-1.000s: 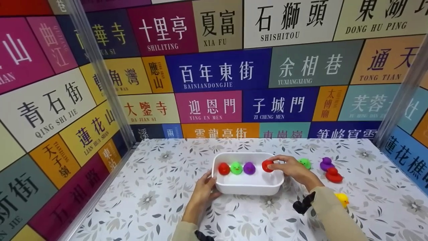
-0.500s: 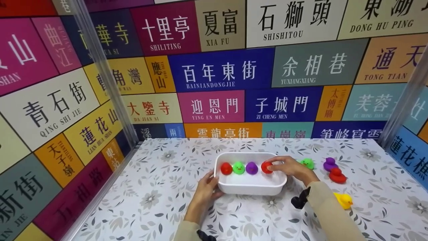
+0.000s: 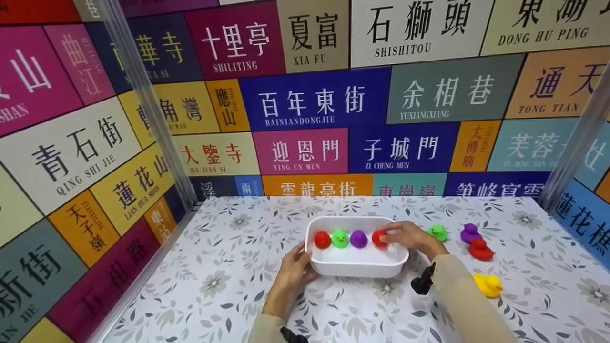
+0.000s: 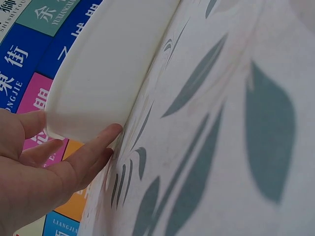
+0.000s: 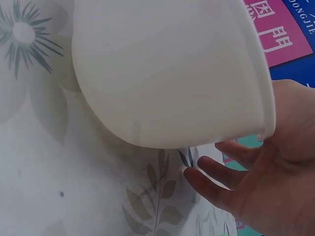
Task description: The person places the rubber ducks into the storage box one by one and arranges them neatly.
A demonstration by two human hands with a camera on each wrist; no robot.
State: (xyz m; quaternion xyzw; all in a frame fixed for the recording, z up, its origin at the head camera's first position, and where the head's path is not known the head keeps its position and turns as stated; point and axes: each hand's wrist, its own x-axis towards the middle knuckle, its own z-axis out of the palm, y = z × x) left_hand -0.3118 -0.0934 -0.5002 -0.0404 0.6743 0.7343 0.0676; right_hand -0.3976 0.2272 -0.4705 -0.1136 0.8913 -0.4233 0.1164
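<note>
A white plastic tub stands on the table, with a row of small rubber ducks inside. From the left these are a red duck, a green duck and a purple duck. At the row's right end, my right hand pinches another red rubber duck between thumb and finger. Its other fingers extend outside the tub's end wall. My left hand touches the tub's left end: the thumb lies at the rim, and fairly straight fingers reach the wall near its base.
Right of the tub lie a green duck, a purple duck, a red duck and a yellow duck, partly behind the right sleeve. A sign-covered wall rises behind the leaf-patterned table.
My right hand has brought the red duck left and slightly down inside the tub, close beside the purple one. During the last half second it has barely moved. The left hand stays at the tub.
</note>
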